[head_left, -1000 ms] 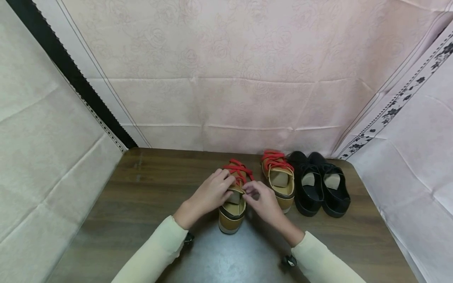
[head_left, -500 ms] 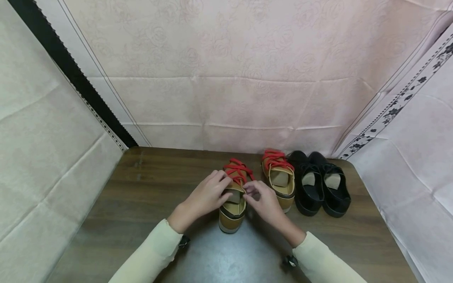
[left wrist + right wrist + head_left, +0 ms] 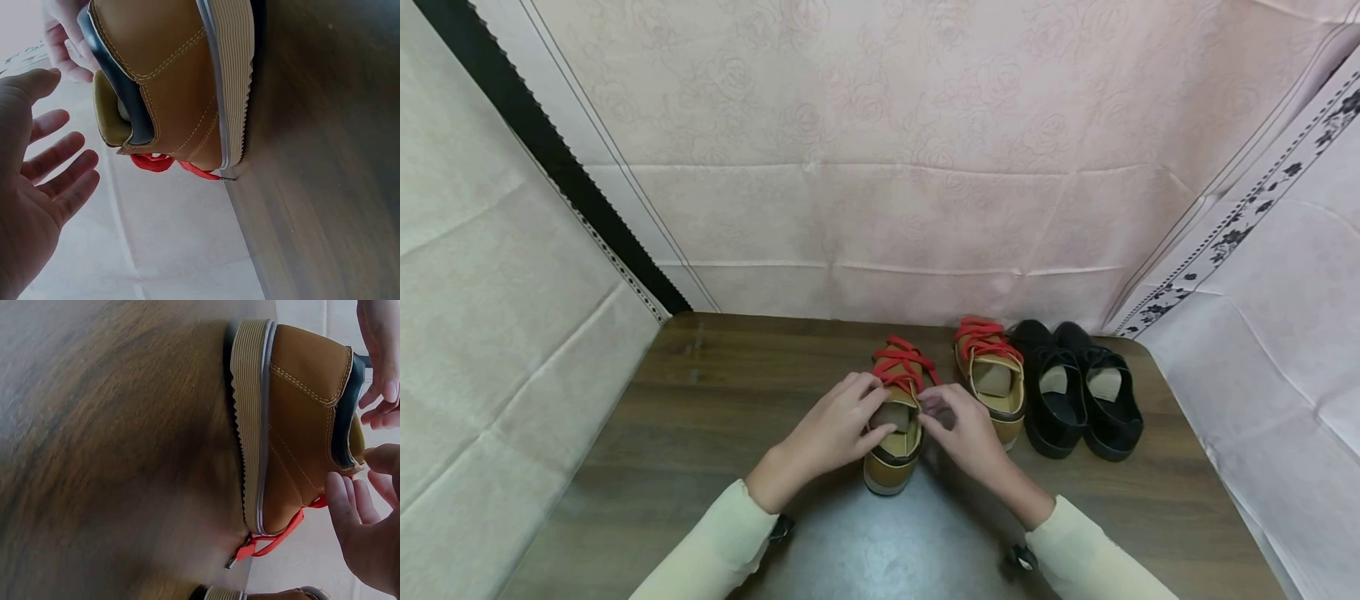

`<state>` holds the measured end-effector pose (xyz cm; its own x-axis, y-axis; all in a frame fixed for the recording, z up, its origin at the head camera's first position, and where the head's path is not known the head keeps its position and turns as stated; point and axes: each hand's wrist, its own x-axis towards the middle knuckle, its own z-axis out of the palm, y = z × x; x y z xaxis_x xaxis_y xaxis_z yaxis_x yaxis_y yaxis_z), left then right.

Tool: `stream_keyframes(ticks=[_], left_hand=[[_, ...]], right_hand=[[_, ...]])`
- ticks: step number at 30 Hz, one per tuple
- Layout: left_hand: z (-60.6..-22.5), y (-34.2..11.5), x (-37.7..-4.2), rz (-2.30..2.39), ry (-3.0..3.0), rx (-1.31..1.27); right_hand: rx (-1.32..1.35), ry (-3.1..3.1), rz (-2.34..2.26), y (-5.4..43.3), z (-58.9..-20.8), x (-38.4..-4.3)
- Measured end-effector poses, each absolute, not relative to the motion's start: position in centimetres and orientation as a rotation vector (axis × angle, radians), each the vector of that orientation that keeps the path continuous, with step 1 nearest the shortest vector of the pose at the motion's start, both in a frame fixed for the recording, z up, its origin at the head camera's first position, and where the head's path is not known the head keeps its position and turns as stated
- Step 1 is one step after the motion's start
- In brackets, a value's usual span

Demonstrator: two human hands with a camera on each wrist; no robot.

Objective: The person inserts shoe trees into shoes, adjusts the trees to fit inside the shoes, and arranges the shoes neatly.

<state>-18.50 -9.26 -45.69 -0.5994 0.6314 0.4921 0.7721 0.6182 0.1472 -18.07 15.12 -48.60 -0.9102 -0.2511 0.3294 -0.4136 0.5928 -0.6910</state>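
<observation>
A tan lace-up shoe (image 3: 890,477) with a dark collar and red laces (image 3: 904,361) stands upright on the wooden table, heel toward me. My left hand (image 3: 835,421) is at its left side near the opening. In the left wrist view the left fingers (image 3: 62,153) are spread and apart from the shoe. On the shoe's other side, my right hand (image 3: 962,425) has its thumb and fingers close to the eyelet edge beneath the laces. The right wrist view shows a gap between the right thumb (image 3: 382,456) and fingers, with the shoe's top corner near them.
A matching tan shoe (image 3: 1013,392) with red laces stands to the right. Beside it is a pair of black shoes (image 3: 1054,429). Pale patterned cloth (image 3: 880,208) hangs behind the wooden table (image 3: 722,400) and at both sides.
My left hand has drawn back slightly toward me and down from the laces, its thumb lower. My right hand has shifted barely to the right. The shoes stay where they were.
</observation>
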Motion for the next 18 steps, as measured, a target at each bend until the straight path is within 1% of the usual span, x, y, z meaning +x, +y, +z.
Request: stream_keyframes(ticks=[9,18], left_hand=[[-45.7,-9.5,-17.3,-0.509,-2.398,-1.201],[-45.9,-9.3,-16.1,-0.488,-2.352,-1.309]], right_hand=[[0.610,-2.575,1.200,16.3,-48.3,-17.5],[0.780,-2.471,0.917,18.1,-47.8,-17.3]])
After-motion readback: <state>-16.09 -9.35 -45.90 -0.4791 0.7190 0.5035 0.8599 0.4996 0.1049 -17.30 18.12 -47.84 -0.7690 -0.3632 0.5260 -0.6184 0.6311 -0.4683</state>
